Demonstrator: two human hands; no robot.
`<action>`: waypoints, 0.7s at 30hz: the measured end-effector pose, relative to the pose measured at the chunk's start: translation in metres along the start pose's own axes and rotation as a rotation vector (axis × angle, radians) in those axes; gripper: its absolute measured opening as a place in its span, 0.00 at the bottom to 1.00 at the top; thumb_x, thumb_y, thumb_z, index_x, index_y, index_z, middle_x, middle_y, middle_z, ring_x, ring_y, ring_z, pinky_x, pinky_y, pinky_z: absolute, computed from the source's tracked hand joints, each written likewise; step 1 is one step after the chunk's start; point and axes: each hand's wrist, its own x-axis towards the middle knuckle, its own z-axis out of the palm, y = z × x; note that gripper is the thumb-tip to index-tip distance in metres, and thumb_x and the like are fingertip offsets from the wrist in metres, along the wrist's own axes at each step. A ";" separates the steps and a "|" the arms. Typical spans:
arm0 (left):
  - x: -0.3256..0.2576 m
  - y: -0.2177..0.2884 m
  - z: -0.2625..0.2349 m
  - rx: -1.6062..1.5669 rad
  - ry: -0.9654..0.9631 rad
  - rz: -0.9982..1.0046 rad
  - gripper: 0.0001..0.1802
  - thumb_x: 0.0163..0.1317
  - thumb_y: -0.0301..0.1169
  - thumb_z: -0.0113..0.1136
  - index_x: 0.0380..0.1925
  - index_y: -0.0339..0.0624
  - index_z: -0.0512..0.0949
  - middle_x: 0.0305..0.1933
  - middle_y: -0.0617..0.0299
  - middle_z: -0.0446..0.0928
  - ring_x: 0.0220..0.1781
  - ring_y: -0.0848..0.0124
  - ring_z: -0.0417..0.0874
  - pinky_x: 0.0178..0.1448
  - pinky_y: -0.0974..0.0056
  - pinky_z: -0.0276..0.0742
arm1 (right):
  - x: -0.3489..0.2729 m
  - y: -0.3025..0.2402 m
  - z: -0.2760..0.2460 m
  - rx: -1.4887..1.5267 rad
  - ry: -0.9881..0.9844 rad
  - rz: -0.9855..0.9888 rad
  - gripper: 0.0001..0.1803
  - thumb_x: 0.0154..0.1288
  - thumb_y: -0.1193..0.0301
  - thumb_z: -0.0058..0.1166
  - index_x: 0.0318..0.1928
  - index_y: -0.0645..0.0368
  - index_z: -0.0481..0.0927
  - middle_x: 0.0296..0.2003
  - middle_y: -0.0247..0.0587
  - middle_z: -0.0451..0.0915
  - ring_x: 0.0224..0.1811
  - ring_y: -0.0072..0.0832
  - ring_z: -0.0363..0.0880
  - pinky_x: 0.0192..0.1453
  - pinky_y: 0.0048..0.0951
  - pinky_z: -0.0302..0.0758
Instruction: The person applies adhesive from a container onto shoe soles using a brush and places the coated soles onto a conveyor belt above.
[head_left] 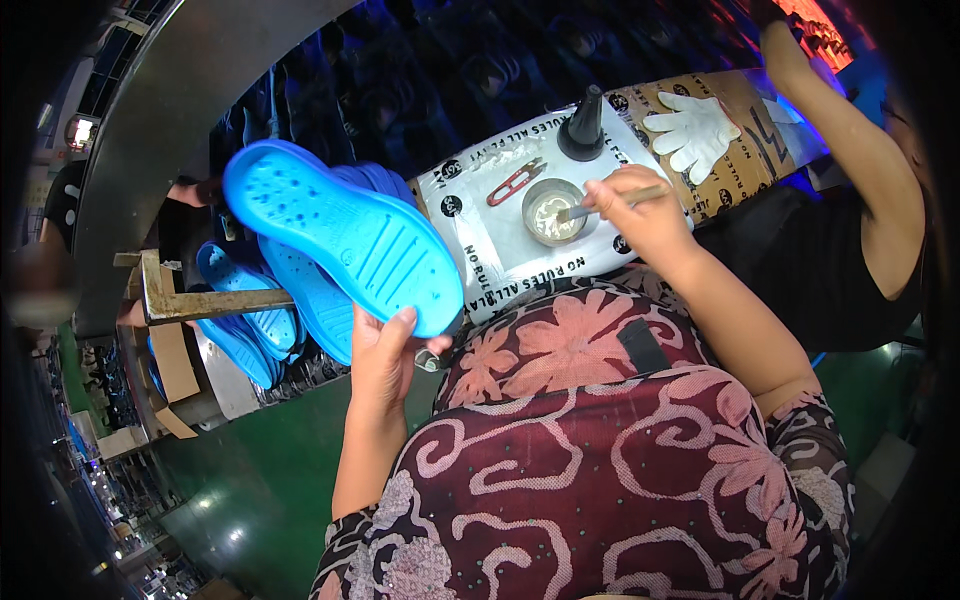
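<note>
A bright blue shoe sole (345, 235), tilted with its inner face up, is gripped at its heel end by my left hand (383, 350); thumb on top, fingers beneath. My right hand (640, 215) pinches a flat brush (578, 212). The brush's tip is down in a small round cup (530, 222) of pale, shiny liquid. Red-handled thread snips (512, 186) lie just beyond the cup. Behind it a black cone-shaped bottle (583, 128) stands on the white printed sheet (470, 265).
More blue soles (310, 290) are stacked to the left, by a rusty metal bar (215, 302). A white glove (692, 135) lies on brown cardboard (735, 180) at the right. Another person's arm (850, 140) reaches in at far right. An opened carton (175, 370) sits lower left.
</note>
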 end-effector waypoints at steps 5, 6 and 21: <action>0.021 -0.009 0.011 0.333 0.077 0.274 0.29 0.60 0.28 0.56 0.60 0.36 0.57 0.50 0.50 0.73 0.39 0.63 0.81 0.32 0.62 0.82 | -0.003 -0.006 -0.005 0.292 0.048 0.257 0.18 0.67 0.60 0.55 0.30 0.63 0.84 0.27 0.38 0.82 0.29 0.21 0.77 0.35 0.22 0.72; 0.022 -0.007 0.016 0.324 0.051 0.280 0.29 0.60 0.27 0.56 0.60 0.36 0.58 0.49 0.50 0.73 0.38 0.64 0.81 0.33 0.61 0.82 | -0.004 -0.011 -0.009 0.300 0.075 0.275 0.18 0.68 0.61 0.54 0.31 0.64 0.84 0.28 0.37 0.83 0.29 0.21 0.77 0.35 0.22 0.73; 0.043 -0.024 0.019 0.513 0.166 0.440 0.25 0.59 0.27 0.59 0.54 0.30 0.64 0.47 0.51 0.76 0.47 0.66 0.79 0.54 0.62 0.74 | -0.005 -0.014 -0.012 0.371 0.127 0.228 0.18 0.69 0.63 0.52 0.31 0.65 0.84 0.25 0.38 0.82 0.27 0.21 0.76 0.36 0.23 0.73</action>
